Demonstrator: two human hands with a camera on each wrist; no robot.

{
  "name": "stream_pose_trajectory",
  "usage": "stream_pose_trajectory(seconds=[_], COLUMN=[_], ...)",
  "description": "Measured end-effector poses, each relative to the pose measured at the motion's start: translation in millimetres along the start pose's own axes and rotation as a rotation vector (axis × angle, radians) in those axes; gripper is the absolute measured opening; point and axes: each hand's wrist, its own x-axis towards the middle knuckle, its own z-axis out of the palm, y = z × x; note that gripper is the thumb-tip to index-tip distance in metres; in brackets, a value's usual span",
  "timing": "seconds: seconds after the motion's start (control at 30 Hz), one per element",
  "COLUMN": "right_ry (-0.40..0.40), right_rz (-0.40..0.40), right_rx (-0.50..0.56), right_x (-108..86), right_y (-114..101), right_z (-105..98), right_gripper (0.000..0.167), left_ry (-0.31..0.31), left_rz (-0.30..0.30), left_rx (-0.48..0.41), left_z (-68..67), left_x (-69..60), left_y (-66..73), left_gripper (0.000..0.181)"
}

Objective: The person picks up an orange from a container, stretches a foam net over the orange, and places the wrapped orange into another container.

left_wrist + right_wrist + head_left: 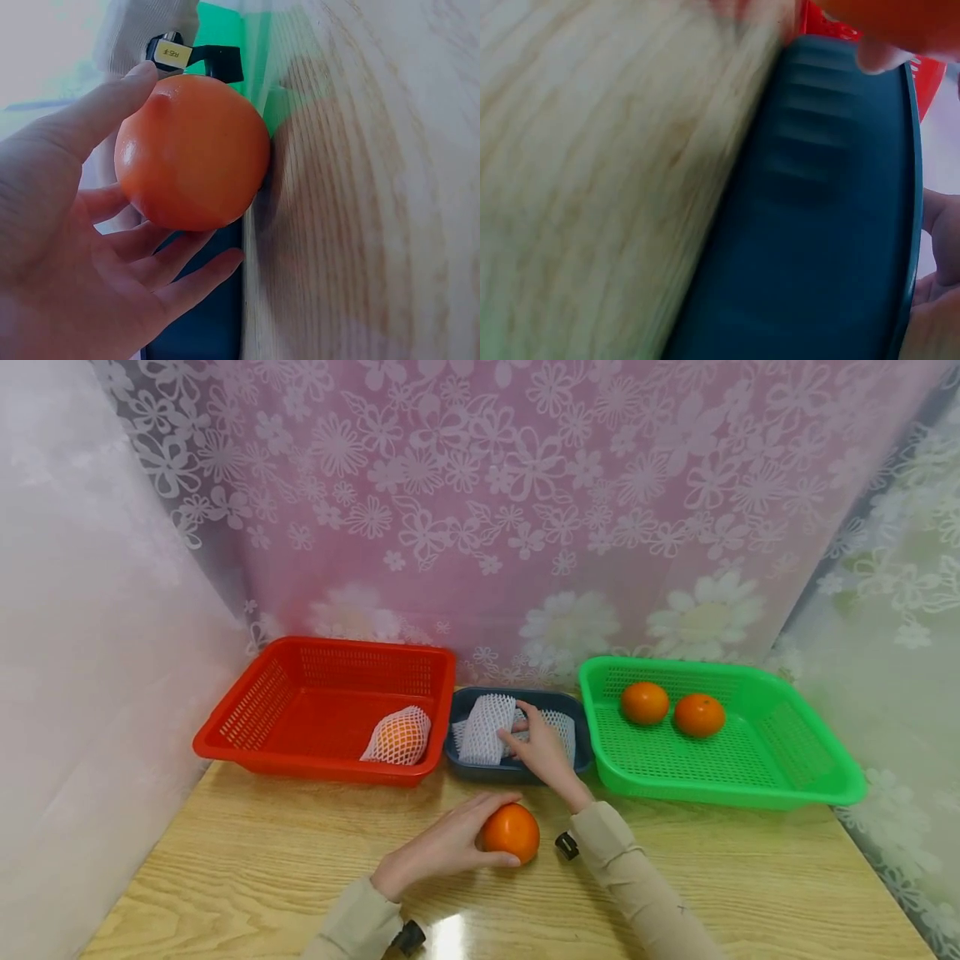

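My left hand (450,839) holds an orange (512,833) low over the table, with thumb and fingers around its left side. In the left wrist view, the orange (193,154) sits between the thumb and the spread fingers. Above the dark blue basket (480,772), my right hand (542,745) pinches the edge of a white foam net sleeve (486,731) between thumb and fingers. Another foam net (561,731) lies in the basket beneath that hand. The right wrist view shows the basket's outer side (810,225), which hides the sleeve; the fingers are partly seen.
Left of the blue basket stands a red basket (300,766) holding a netted orange (397,739). To the right, a green basket (720,789) holds two bare oranges (699,716). A floral curtain (480,527) hangs behind the wooden table (247,852).
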Motion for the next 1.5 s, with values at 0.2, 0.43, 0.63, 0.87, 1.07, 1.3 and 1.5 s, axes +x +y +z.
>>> stream_pose_trajectory(seconds=[0.2, 0.43, 0.63, 0.87, 1.07, 1.3, 1.5], right_ry=[0.044, 0.133, 0.159, 0.153, 0.125, 0.077, 0.019], right_rz=[-0.009, -0.085, -0.121, -0.148, -0.168, -0.248, -0.336], right_rx=[0.079, 0.201, 0.384, 0.552, 0.636, 0.594, 0.466], right_x=[-2.7, -10.9, -24.8, -45.8, -66.5, -84.5, -94.2], right_y=[1, -6, -17, -28, -29, -24, -24], right_z=[-1, -19, -37, -46, -44, -38, -34], right_gripper=[0.067, 0.068, 0.065, 0.068, 0.065, 0.055, 0.055], left_ry=[-0.004, 0.010, 0.150, 0.423, 0.489, 0.555, 0.515], left_rz=[-0.012, -0.018, 0.019, -0.013, -0.044, -0.225, -0.243], left_rx=[-0.006, 0.002, -0.065, -0.384, -0.678, -0.928, -1.159], left_z=[0.8, -0.9, -4.9, -9.3, -12.4, -9.8, -9.4], left_x=[-0.3, 0.0, 2.9, 5.8, 8.6, 9.8, 8.1], left_y=[1.0, 2.8, 3.8, 5.4, 10.7, 17.6, 17.1], left_gripper=[0.076, 0.077, 0.060, 0.030, 0.030, 0.036, 0.048])
